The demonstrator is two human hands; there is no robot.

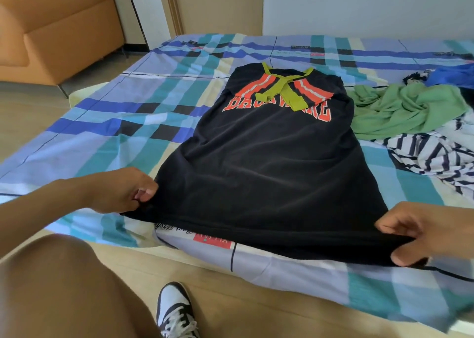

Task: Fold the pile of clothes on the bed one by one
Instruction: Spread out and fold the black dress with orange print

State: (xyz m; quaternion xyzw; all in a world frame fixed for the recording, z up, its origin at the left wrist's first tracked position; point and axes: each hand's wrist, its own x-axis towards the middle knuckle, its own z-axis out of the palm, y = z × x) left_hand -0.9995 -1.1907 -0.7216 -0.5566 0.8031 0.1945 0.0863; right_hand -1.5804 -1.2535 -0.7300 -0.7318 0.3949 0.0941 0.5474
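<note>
- Our left hand (123, 191) and right hand (423, 231) each pinch a hem corner of the black shirt (269, 158), holding it taut.
- It lies flat on the bed (102, 122), sleeves tucked in, beside the unfolded pile (415, 122).

1 bed (115, 122); 1 black shirt (269, 163); 3 crumpled garments, right: green garment (405, 111), striped garment (436, 152), blue garment (454, 77) (a dark scrap (414, 77) beside it, unclear); 2 hands: left hand (123, 191), right hand (423, 232); 1 shoe (174, 309), near; 1 sofa (59, 29), far left.
</note>
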